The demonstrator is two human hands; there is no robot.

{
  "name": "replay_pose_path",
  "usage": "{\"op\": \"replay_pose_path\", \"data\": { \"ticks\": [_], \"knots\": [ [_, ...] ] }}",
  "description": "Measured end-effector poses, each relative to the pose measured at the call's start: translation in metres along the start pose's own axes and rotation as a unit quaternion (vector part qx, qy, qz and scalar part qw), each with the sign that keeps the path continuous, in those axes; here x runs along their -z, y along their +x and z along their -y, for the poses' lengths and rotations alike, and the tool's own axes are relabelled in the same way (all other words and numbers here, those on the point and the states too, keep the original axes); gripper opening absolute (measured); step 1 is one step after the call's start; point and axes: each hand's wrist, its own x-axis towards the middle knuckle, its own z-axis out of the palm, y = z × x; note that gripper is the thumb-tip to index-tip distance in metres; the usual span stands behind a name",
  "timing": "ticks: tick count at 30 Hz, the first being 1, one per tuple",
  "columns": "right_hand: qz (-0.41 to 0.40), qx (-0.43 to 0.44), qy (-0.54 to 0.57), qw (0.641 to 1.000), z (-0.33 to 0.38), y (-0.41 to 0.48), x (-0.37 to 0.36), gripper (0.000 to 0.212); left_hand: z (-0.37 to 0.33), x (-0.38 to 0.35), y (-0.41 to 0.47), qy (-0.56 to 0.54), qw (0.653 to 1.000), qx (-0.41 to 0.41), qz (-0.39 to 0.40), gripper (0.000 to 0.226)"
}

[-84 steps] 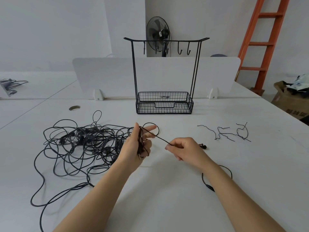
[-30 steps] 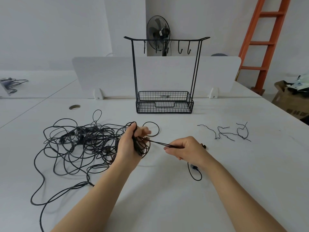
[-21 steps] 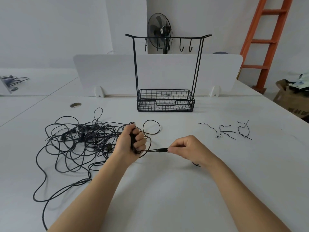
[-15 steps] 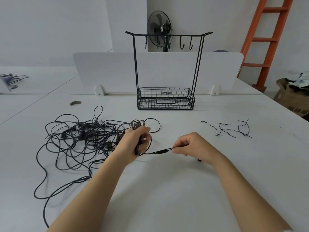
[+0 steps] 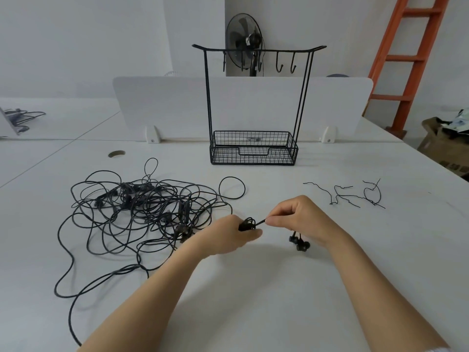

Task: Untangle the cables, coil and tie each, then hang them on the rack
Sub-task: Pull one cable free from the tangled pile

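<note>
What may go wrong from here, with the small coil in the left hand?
1. The coil is gripped only by the left hand; reaching for the twist ties, which lie apart on the right, may let it spring open.
2. The earbuds dangle loose below the right hand, which pinches the cable end, and might snag or unwind the coil.

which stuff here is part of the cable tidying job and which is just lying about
Part of the job: coiled cable, gripped by the left hand, its end pinched by the right hand; tangled cable pile; loose wire ties; hook rack.

Just lying about: fan; orange ladder; cardboard box; desk divider; cables on the far desk.
</note>
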Motion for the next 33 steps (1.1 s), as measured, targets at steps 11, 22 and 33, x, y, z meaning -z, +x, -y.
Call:
{"op": "replay_pose_path", "data": {
  "ticks": [11, 22, 33],
  "knots": [
    [-0.025, -0.018, 0.064, 0.997, -0.005, 0.003, 0.003, 0.013, 0.007, 0.004, 0.003, -0.338, 0.934, -0.113, -0.033, 0.045],
    [-0.033, -0.010, 0.051, 0.998, -0.006, 0.008, -0.017, 0.017, 0.006, 0.004, 0.012, -0.529, 0.822, -0.082, -0.194, 0.040],
    [-0.094, 0.107, -0.069, 0.987, -0.006, 0.003, -0.050, 0.016, 0.002, -0.004, 0.010, -0.525, 0.840, -0.065, -0.120, 0.048]
  ]
}}
